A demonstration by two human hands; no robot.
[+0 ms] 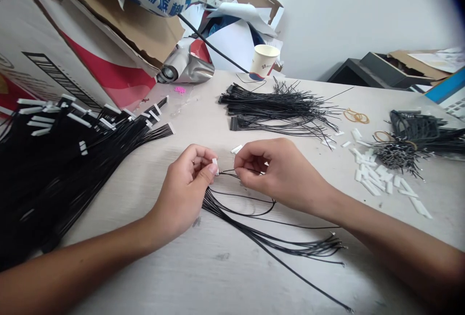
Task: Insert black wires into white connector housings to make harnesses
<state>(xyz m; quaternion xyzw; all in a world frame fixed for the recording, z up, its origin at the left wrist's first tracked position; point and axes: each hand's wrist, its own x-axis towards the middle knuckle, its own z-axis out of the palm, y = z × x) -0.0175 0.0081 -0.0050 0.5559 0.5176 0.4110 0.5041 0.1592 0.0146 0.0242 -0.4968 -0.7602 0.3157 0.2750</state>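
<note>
My left hand (187, 187) is closed in a pinch on a small white connector (215, 165) at the middle of the white table (225, 276). Thin black wires (269, 237) run from the connector down and to the right across the table. My right hand (274, 170) sits just right of the connector, its fingers pinched on one thin black wire (228, 172) that leads into it. The two hands are a few centimetres apart. A loose white connector (236, 149) lies just behind them.
A large heap of black wire harnesses with white connectors (61, 160) fills the left. Bundles of black wires (279, 109) lie behind the hands, more at the right (417, 143). Loose white connectors (378, 177), rubber bands (356, 116), a paper cup (264, 62) and cardboard boxes (83, 49) stand around.
</note>
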